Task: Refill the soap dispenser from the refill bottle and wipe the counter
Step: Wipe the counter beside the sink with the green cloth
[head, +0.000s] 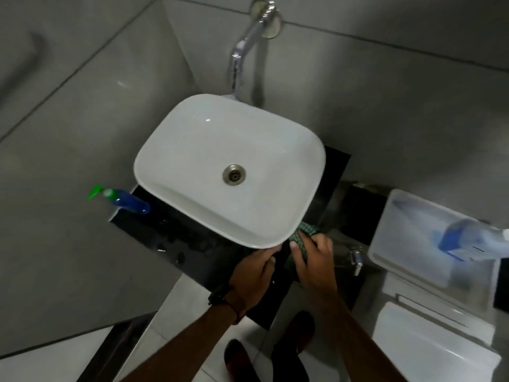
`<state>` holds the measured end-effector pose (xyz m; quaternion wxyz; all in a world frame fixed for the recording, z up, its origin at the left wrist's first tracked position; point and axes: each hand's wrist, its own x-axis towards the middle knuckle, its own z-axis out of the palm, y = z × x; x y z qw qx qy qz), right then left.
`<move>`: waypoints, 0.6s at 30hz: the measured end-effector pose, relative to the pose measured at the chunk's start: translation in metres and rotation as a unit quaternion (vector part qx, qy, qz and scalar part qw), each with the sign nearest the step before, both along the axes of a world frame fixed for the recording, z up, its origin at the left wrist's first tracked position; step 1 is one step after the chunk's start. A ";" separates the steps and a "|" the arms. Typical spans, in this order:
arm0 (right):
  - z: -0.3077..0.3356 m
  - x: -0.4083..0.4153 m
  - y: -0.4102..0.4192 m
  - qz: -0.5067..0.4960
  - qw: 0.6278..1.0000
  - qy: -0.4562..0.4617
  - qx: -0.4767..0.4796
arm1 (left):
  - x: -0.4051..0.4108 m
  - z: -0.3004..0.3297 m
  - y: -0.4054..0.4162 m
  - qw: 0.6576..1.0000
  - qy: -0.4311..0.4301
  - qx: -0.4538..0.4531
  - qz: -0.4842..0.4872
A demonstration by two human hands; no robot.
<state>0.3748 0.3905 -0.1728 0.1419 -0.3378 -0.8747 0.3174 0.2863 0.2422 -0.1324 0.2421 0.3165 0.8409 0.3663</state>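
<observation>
At five o'clock of white ceramic basin: green patterned cloth, soft, limp, light; right hand gripping its bunched top; left hand curled, contents unclear.

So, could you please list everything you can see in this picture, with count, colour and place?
Basin: one, white, on the counter, centre.
Drain: one, metal, in the basin's bottom.
Tap: one, chrome, on the wall above the basin.
Counter: one, black, wet spots, under the basin.
Soap dispenser: one, blue with green pump, counter's left corner.
Cloth: one, green patterned, at the basin's near right corner.
Refill bottle: one, blue and clear, lying in the tub.
Tub: one, clear plastic, right side.
Shoes: two, dark, on the floor below.
Wristband: one, dark, left wrist.
Left hand: on the counter edge, beside the cloth.
Right hand: fingers gripping the cloth.
</observation>
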 end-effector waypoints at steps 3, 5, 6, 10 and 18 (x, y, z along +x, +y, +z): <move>-0.008 -0.008 -0.022 -0.017 0.996 -0.011 0.084 | -0.019 -0.001 -0.047 0.997 0.011 0.012 0.072; -0.012 -0.016 -0.032 -0.010 0.993 -0.023 0.118 | -0.034 -0.003 -0.080 0.994 0.029 0.014 0.104; -0.013 -0.019 -0.037 -0.001 0.992 -0.035 0.124 | -0.042 -0.006 -0.095 0.992 0.046 0.012 0.118; -0.016 -0.023 -0.050 0.007 0.988 -0.085 0.129 | -0.080 -0.016 -0.148 0.973 0.113 -0.023 0.198; -0.023 -0.021 -0.123 0.039 0.970 -0.153 0.186 | -0.148 -0.037 -0.220 0.949 0.149 -0.126 0.249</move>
